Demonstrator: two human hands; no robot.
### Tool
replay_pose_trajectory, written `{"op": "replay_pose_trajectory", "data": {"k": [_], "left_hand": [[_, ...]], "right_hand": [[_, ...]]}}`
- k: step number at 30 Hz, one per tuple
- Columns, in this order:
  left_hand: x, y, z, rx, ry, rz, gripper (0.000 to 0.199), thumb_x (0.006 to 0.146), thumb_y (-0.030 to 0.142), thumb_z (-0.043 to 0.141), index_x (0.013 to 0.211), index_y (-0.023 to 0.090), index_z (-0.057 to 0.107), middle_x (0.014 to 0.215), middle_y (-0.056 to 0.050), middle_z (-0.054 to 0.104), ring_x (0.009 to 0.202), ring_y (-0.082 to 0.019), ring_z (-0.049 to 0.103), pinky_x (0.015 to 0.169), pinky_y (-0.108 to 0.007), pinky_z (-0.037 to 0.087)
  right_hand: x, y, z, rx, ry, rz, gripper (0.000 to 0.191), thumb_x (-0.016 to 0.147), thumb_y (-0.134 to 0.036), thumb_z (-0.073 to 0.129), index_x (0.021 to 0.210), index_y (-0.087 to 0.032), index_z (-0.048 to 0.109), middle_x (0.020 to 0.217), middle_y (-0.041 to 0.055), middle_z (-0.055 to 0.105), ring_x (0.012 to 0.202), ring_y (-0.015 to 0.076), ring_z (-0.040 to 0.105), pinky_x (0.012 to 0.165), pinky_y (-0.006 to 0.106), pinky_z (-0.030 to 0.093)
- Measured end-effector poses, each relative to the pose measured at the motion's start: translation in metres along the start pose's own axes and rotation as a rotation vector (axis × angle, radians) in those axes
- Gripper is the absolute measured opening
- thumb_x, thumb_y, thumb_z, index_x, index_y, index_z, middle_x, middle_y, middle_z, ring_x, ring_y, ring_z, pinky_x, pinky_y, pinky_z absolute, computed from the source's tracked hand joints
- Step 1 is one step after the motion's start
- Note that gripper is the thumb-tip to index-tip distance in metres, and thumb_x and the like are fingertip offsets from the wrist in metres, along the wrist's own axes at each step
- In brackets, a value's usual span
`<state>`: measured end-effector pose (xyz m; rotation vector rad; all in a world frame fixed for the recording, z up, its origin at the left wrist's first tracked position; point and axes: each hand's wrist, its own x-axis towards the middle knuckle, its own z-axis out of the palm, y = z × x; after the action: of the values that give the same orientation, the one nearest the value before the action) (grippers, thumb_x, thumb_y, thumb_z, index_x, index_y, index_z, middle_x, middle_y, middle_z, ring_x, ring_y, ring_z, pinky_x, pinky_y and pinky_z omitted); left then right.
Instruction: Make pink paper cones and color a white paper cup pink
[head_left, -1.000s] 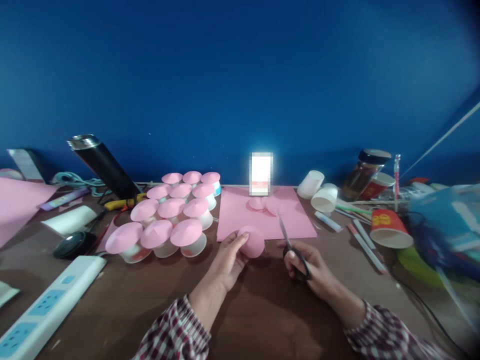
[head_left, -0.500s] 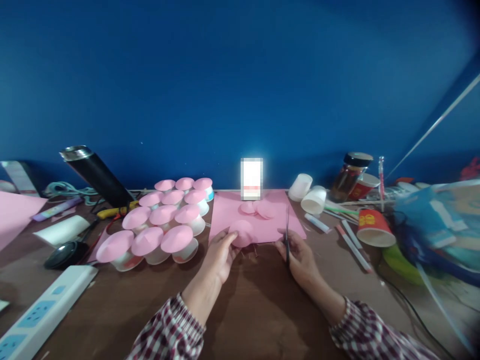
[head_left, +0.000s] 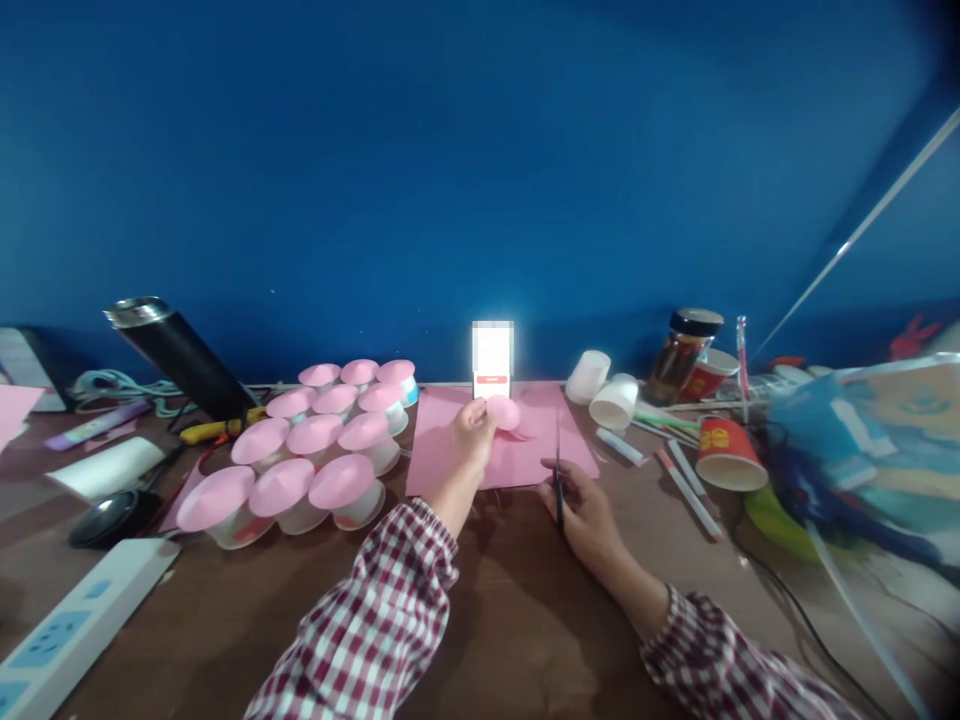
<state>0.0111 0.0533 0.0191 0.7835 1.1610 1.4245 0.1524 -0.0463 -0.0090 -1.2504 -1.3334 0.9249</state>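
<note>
My left hand [head_left: 474,430] pinches a pink paper disc [head_left: 502,412] above the far part of a pink sheet [head_left: 439,440]. Other pink paper lies just under the disc, partly hidden by it. In my right hand [head_left: 583,505] is a pair of scissors [head_left: 558,480], its blades pointing away from me over the sheet's right side. Left of the sheet stand several paper cups in rows, each topped with a shallow pink paper cone [head_left: 341,482].
A lit phone screen [head_left: 492,360] stands at the wall. White paper cups [head_left: 613,402], a red cup [head_left: 727,452], a jar [head_left: 682,355] and glue sticks [head_left: 690,495] lie right. A black flask [head_left: 184,355], yellow-handled tool [head_left: 217,428] and power strip [head_left: 90,625] are left.
My left hand has moved forward with a pink disc, from the near edge of the sheet to the discs by the phone. My right hand still holds the scissors, nearly in place.
</note>
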Motion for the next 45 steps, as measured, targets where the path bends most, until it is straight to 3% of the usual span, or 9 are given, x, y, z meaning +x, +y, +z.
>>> {"op": "replay_pose_trajectory", "data": {"k": [8,16,25,27,32,36,39,42,45], "left_hand": [[-0.035,0.0,-0.043,0.138,0.025,0.133,0.019,0.067,0.018,0.07,0.086,0.017,0.068,0.093,-0.006,0.067,0.087,-0.016,0.06,0.08,-0.025,0.043],[-0.083,0.004,-0.057,0.401,-0.325,0.159,0.019,0.077,0.03,0.063,0.092,0.018,0.067,0.087,-0.007,0.067,0.077,-0.018,0.06,0.073,-0.027,0.045],[-0.089,-0.007,-0.087,0.892,-0.258,0.506,0.017,0.079,0.02,0.058,0.092,0.021,0.07,0.091,-0.01,0.067,0.092,-0.026,0.056,0.091,-0.039,0.038],[-0.101,-0.011,-0.082,1.011,-0.346,0.552,0.026,0.082,0.016,0.051,0.104,0.02,0.066,0.102,-0.01,0.066,0.1,-0.026,0.055,0.094,-0.042,0.038],[-0.126,-0.013,-0.067,0.894,-0.853,0.719,0.029,0.087,0.017,0.048,0.114,0.021,0.06,0.117,-0.006,0.063,0.108,-0.017,0.056,0.096,-0.03,0.042],[-0.119,-0.01,-0.073,0.895,-0.595,0.658,0.016,0.087,0.026,0.052,0.082,0.02,0.066,0.076,-0.002,0.068,0.074,-0.015,0.061,0.074,-0.028,0.047],[-0.108,-0.009,-0.081,0.817,-0.396,0.581,0.018,0.089,0.023,0.047,0.09,0.018,0.064,0.085,-0.005,0.069,0.079,-0.016,0.062,0.076,-0.027,0.048],[-0.103,-0.01,-0.084,0.74,-0.34,0.549,0.021,0.089,0.021,0.046,0.1,0.017,0.063,0.094,-0.007,0.069,0.084,-0.016,0.063,0.078,-0.027,0.048],[-0.105,-0.011,-0.083,0.754,-0.373,0.471,0.02,0.088,0.026,0.049,0.084,0.016,0.066,0.074,-0.004,0.068,0.067,-0.015,0.062,0.066,-0.024,0.047]], "right_hand": [[-0.003,0.005,0.0,-0.188,-0.052,-0.03,0.045,0.079,-0.036,0.063,0.119,-0.017,0.051,0.075,0.0021,0.061,0.065,0.015,0.057,0.057,0.023,0.045],[-0.009,-0.002,0.001,-0.51,-0.05,-0.09,0.045,0.075,-0.033,0.065,0.116,-0.022,0.051,0.078,0.0013,0.064,0.064,0.0172,0.059,0.057,0.026,0.044],[0.002,0.0,-0.003,-0.059,0.101,-0.039,0.037,0.076,-0.039,0.067,0.101,-0.019,0.046,0.072,0.0002,0.06,0.065,0.0157,0.058,0.059,0.025,0.047],[0.003,0.001,-0.004,-0.045,0.098,-0.032,0.038,0.076,-0.039,0.068,0.101,-0.02,0.047,0.07,-0.0005,0.059,0.064,0.0155,0.057,0.058,0.025,0.046],[0.003,-0.003,-0.007,-0.067,0.073,-0.043,0.035,0.073,-0.037,0.07,0.097,-0.019,0.051,0.072,0.0016,0.063,0.066,0.0172,0.061,0.061,0.027,0.049],[0.004,-0.005,-0.009,-0.109,-0.048,-0.039,0.032,0.071,-0.034,0.07,0.097,-0.017,0.06,0.083,0.0059,0.069,0.077,0.0209,0.066,0.07,0.03,0.052],[0.0,-0.005,-0.007,-0.174,-0.088,-0.044,0.036,0.07,-0.031,0.071,0.102,-0.017,0.064,0.089,0.0069,0.071,0.078,0.0215,0.067,0.068,0.03,0.053],[-0.008,-0.008,-0.001,-0.229,-0.116,-0.055,0.038,0.069,-0.028,0.073,0.104,-0.017,0.065,0.087,0.0058,0.071,0.073,0.0199,0.065,0.063,0.028,0.052],[-0.016,-0.015,0.005,-0.211,-0.149,-0.061,0.036,0.069,-0.025,0.072,0.104,-0.017,0.065,0.083,0.0046,0.071,0.067,0.0176,0.064,0.06,0.026,0.051]]}}
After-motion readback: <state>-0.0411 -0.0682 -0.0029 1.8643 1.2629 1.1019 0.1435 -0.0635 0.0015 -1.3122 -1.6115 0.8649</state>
